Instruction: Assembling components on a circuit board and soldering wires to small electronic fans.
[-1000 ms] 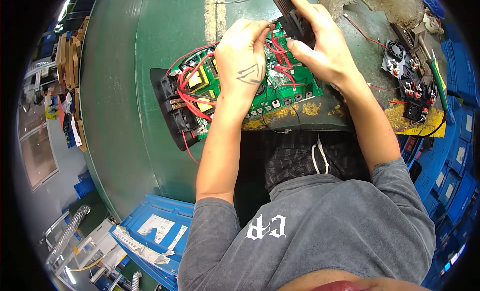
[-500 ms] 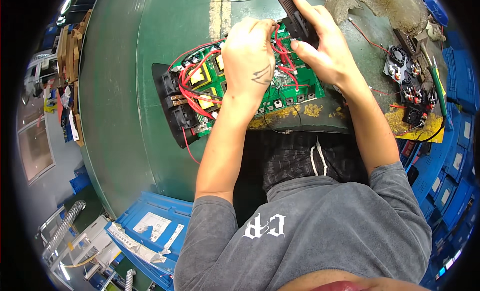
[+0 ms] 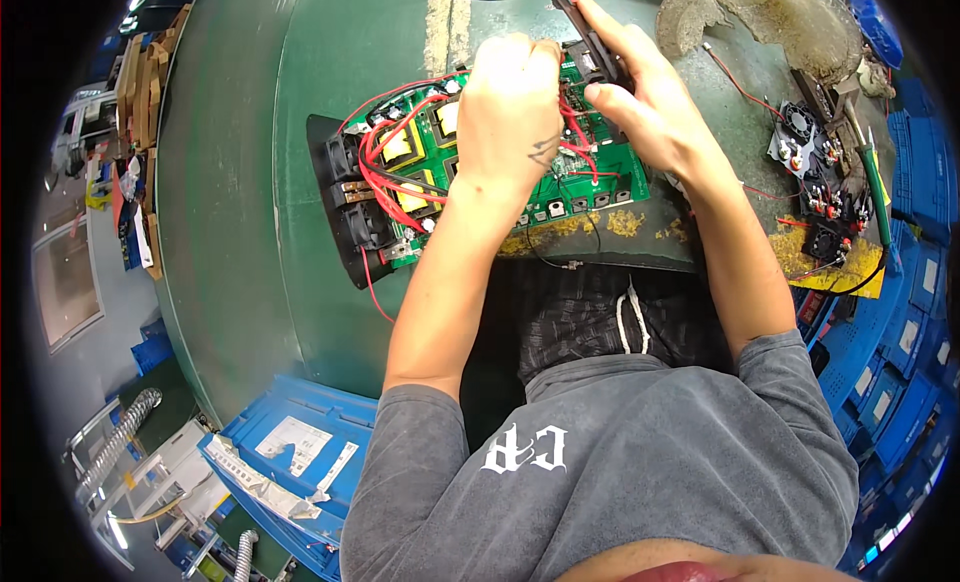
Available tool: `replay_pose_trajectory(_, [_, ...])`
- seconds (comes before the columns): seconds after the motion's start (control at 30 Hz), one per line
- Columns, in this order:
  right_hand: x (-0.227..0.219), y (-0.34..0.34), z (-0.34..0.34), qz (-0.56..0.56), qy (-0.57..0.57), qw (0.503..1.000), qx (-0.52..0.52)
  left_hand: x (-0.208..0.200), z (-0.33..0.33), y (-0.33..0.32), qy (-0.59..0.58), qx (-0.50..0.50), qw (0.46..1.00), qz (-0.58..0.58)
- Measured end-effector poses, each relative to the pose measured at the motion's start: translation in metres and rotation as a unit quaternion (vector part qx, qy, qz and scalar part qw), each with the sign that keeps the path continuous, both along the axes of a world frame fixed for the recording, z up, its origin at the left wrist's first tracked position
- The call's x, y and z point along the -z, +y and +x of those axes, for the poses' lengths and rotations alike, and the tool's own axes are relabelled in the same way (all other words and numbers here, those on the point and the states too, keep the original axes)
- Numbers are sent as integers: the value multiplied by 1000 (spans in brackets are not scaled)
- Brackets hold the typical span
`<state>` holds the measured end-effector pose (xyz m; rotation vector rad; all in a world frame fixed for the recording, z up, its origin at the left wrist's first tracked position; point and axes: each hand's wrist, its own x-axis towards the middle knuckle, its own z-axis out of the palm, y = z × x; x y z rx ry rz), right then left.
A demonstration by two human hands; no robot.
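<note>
A green counter (image 3: 240, 192) spreads beneath the left grip (image 3: 512, 102) and the right grip (image 3: 650, 102). Nearer the person than the left grip, and to its left, shows a blue crate (image 3: 345, 407). The green circuit board (image 3: 545, 195) lies under the left grip, reaching out on both sides of it. A rough grey dish (image 3: 800, 30) sits beyond and right of the right grip, which is clamped on a black panel (image 3: 588, 34), its thumb by the near end. The left grip is curled beside that panel; its fingertips are hidden, so I cannot tell whether they hold anything. Right of the right grip lie a green-handled soldering iron (image 3: 873, 172) and small fans (image 3: 798, 122). Red wires (image 3: 383, 195) loop left of the left grip.
</note>
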<state>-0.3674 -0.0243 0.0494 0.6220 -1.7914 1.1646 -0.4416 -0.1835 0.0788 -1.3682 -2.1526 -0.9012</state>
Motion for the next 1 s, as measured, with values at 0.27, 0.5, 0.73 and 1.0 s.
replay_pose_trajectory(0.27, [-34,-19,3,-38,-46,998,16,-6,-7,-6,-40,7,998,-53])
replay_pose_trajectory(0.5, [-55,-5,37,-89,-466,864,168,-51,0,-39,-90,36,986,-135])
replay_pose_trajectory(0.73, [-51,-3,37,-87,-466,859,195,-61,38,-53,-99,204,938,-264])
replay_pose_trajectory(1.0, [-32,9,23,-73,-419,884,196,-50,73,-31,1,198,930,-310])
